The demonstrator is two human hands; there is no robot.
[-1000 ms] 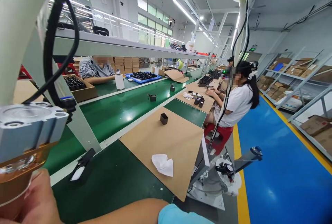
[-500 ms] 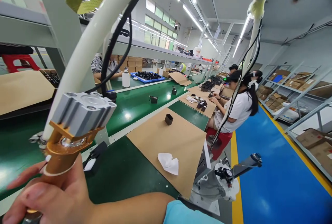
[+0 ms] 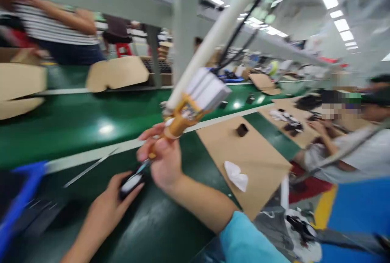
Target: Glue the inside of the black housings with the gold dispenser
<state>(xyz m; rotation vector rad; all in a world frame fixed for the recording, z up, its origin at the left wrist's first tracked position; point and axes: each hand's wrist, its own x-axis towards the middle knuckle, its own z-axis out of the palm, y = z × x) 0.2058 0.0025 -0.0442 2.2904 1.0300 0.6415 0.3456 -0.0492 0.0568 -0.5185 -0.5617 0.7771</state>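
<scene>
**Both hands meet at a small black part on the green desk**

The black part (image 3: 131, 182), with a pale face on top, lies on the green desk (image 3: 170, 230) near its front edge. The left hand (image 3: 108, 204) holds it at its near end, its grip closed on the part with the fingers along its side. Just above, the right hand (image 3: 164, 161) has its grip wrapped tight round the gold handle of the hanging tool (image 3: 183, 117). The tool is tilted, and its thin tip points down at the part; motion blur hides whether the two touch. A silver block tops the tool, and a white tube (image 3: 219, 31) with black cables rises from it to the upper right.

To the right of the hands a cardboard sheet (image 3: 258, 157) lies on the desk, bearing a crumpled white cloth (image 3: 236, 175) and, farther back, a small black box (image 3: 242, 130). A blue bin (image 3: 24, 186) sits at the left edge. Behind the desk runs a green conveyor belt (image 3: 76, 121). A co-worker (image 3: 350, 153) sits farther along on the right, and a person in a striped shirt (image 3: 57, 31) stands across the belt.
</scene>
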